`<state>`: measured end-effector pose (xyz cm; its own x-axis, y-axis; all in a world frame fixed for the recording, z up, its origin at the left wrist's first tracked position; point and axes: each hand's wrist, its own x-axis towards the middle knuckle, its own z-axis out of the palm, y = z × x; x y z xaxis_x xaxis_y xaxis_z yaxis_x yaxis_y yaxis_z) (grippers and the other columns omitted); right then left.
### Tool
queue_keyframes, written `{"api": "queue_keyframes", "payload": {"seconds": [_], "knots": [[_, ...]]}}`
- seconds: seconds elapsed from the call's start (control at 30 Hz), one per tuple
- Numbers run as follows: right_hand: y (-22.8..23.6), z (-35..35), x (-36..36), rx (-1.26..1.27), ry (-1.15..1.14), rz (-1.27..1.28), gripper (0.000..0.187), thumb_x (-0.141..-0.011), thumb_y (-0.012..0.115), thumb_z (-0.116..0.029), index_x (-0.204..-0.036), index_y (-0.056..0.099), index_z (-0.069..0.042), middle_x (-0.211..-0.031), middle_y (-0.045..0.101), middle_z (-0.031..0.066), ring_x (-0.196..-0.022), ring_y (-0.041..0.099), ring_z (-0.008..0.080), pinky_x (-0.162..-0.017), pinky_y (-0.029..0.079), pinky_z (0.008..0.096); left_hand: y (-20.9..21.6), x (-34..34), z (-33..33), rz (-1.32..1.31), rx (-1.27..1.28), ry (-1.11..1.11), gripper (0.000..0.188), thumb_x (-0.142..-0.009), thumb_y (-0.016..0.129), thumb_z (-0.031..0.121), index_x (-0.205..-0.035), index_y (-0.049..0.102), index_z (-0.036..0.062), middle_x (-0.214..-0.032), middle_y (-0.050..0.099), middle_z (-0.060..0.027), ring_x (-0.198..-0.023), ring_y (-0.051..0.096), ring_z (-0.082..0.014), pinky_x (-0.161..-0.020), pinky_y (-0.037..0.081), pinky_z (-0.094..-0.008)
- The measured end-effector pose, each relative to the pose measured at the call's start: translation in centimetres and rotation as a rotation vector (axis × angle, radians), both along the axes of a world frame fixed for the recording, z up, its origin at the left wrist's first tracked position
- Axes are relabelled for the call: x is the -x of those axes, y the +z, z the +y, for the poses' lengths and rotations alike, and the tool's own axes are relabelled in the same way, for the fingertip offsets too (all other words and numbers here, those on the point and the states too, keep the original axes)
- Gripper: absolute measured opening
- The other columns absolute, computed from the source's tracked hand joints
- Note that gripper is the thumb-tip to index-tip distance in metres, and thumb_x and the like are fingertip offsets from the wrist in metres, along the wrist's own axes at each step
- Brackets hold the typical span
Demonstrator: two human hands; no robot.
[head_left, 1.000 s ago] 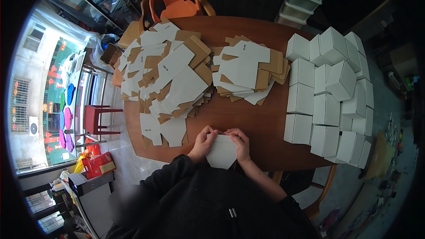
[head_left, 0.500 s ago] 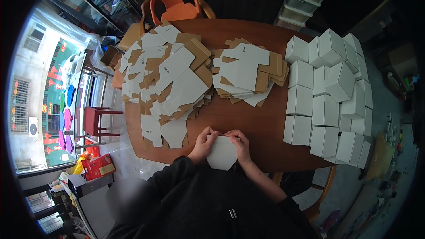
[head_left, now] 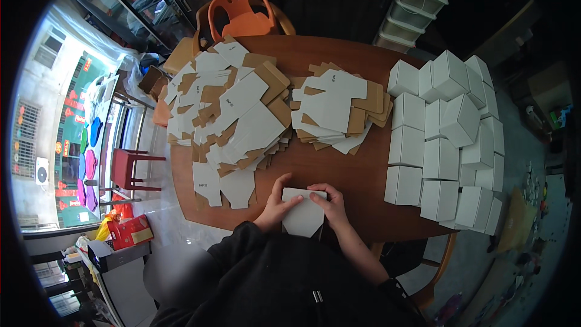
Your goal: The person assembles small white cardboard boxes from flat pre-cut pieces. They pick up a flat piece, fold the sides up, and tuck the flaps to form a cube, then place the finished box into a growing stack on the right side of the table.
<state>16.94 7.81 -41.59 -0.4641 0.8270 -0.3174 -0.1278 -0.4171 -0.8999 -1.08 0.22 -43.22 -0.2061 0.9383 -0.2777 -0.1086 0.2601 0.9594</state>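
Note:
A partly folded white cardboard box [head_left: 302,218] is held between both hands at the table's near edge, close to my body. My left hand [head_left: 277,207] grips its left side, the thumb lying on the top face. On the opposite side, my right hand [head_left: 333,204] has its fingers round the edge and its thumb pressed on the top. The box's lower end tapers toward me, its underside hidden. Beyond the hands lie a large heap of flat white-and-brown box blanks [head_left: 242,103] at the left and a smaller stack of blanks [head_left: 330,106] at the centre.
Folded white boxes [head_left: 440,158] stand piled along the right side of the brown wooden table [head_left: 284,166]. An orange chair [head_left: 242,21] is at the far edge, and a wooden chair [head_left: 445,266] sits at the near right. A red stool [head_left: 130,166] stands left of the table.
My thumbs have moved from the box's far edge onto its top face, and the fingers have shifted to its sides. The whole view has tilted slightly.

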Motion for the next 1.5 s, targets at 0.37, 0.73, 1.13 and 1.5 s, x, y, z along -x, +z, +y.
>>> {"api": "queue_keyframes", "payload": {"seconds": [0.37, 0.73, 1.13, 1.5], "knots": [[0.6, 1.0, 0.8, 0.166, -0.07, 0.021, 0.015, -0.091, 0.068, -0.01, -0.103, 0.068, -0.002, -0.107, 0.069, 0.0088, -0.096, 0.064, 0.0142, -0.086, 0.05, 0.0284, 1.4, -0.1, -0.3, -0.11, 0.092, -0.059, 0.099, -0.079, 0.086, 0.023, -0.153, 0.023, 0.0048, -0.135, 0.049, -0.016, -0.122, 0.053, -0.0245, -0.101, 0.047, -0.0377], [0.4, 1.5, 0.6, 0.088, -0.015, 0.035, 0.009, -0.088, 0.067, -0.006, -0.096, 0.068, -0.002, -0.111, 0.068, 0.0117, -0.104, 0.062, 0.0176, -0.094, 0.046, 0.032, 1.5, -0.1, -0.2, -0.198, 0.059, -0.074, 0.097, -0.08, 0.084, 0.017, -0.155, 0.021, 0.0081, -0.136, 0.047, -0.0142, -0.124, 0.051, -0.0232, -0.102, 0.046, -0.0369], [1.2, 1.3, 0.7, 0.001, 0.016, -0.038, 0.008, -0.09, 0.067, -0.01, -0.092, 0.068, -0.002, -0.103, 0.07, 0.0072, -0.096, 0.062, 0.0129, -0.088, 0.048, 0.0285, 1.9, -0.3, -0.2, -0.086, -0.094, -0.087, 0.058, -0.084, 0.079, 0.012, -0.129, 0.043, 0.0082, -0.156, 0.028, -0.0176, -0.134, 0.042, -0.0229, -0.105, 0.043, -0.0361], [0.1, 0.0, -0.6, -0.419, -0.254, -0.347, 0.01, -0.099, 0.059, -0.009, -0.103, 0.064, -0.002, -0.104, 0.06, 0.0026, -0.092, 0.056, 0.0091, -0.084, 0.045, 0.0245, 2.2, 0.0, -0.3, -0.13, -0.03, -0.07, 0.051, -0.086, 0.078, 0.012, -0.122, 0.041, 0.0088, -0.155, 0.03, -0.0206, -0.137, 0.038, -0.0242, -0.106, 0.041, -0.0368]]}}
